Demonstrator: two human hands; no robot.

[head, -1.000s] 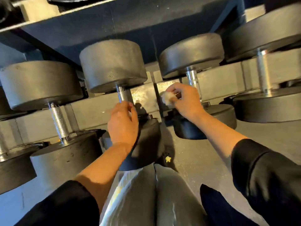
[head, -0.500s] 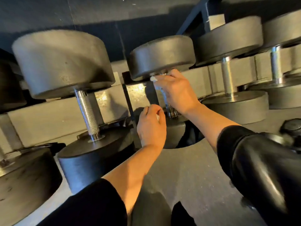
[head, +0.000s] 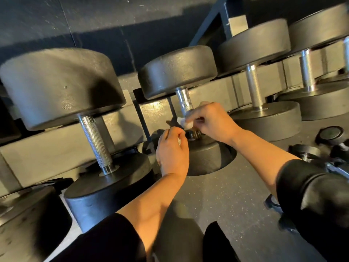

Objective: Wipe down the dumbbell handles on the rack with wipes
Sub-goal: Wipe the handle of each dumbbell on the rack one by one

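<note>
Right hand (head: 211,123) pinches a small crumpled white wipe (head: 186,124) w/ fingers curled round it, pressed against the lower end of the knurled chrome handle (head: 184,102) of the middle black round-headed dumbbell (head: 178,70), which lies across the grey steel rack rail (head: 56,146); the near head of that dumbbell sits just below both hands. Left hand (head: 172,150) is just beside and below, fingers curled on a second scrap of white tissue (head: 179,141), touching nothing on the bar as far as can be seen. Step in hand, by my reading: wiping the bottom stretch of this handle near the collar. To do it well: wrap the wipe fully round the bar rather than dabbing one face, twist while sliding so the knurl grooves get cleaned, run it up to the smooth collar under the far head, and work the hidden back side too. The left hand could steady the near head so the weight doesn't roll. The similar dumbbell w/ chrome handle to the left (head: 96,140) and those to the right (head: 254,86) look untouched at this moment; can't tell if clean. Brands/labels: no readable writing, nos. or logos on any head, rail or wipe; the far-right edge is too blurred to read.
</note>
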